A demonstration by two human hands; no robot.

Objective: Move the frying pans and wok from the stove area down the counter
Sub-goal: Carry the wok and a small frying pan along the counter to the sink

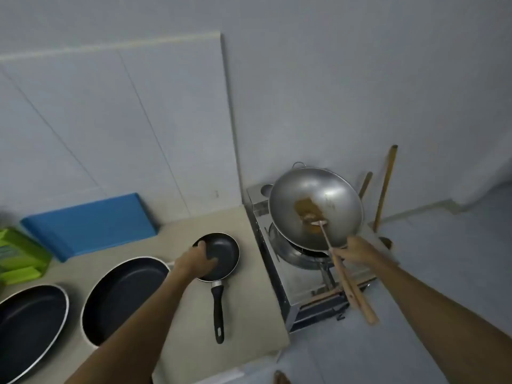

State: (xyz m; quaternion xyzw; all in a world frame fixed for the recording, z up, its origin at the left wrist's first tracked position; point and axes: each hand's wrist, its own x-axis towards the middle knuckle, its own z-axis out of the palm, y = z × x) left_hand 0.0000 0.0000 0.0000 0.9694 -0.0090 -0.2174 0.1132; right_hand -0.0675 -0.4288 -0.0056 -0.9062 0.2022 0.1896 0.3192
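A silver wok (315,207) is tilted up above the gas stove (299,284), with brown residue and a spatula (346,273) lying in it. My right hand (356,249) grips the wok at its near rim, beside the spatula's wooden handle. A small black frying pan (224,252) with a black handle sits on the beige counter (249,309) just left of the stove. My left hand (195,261) holds its left rim. Two larger black pans lie further left: one (124,297) in the middle, one (30,325) at the frame's left edge.
A blue cutting board (88,225) leans against the white wall behind the pans. A green rack (19,256) stands at the far left. Two wooden sticks (385,187) lean on the wall right of the stove. The counter ends at the stove.
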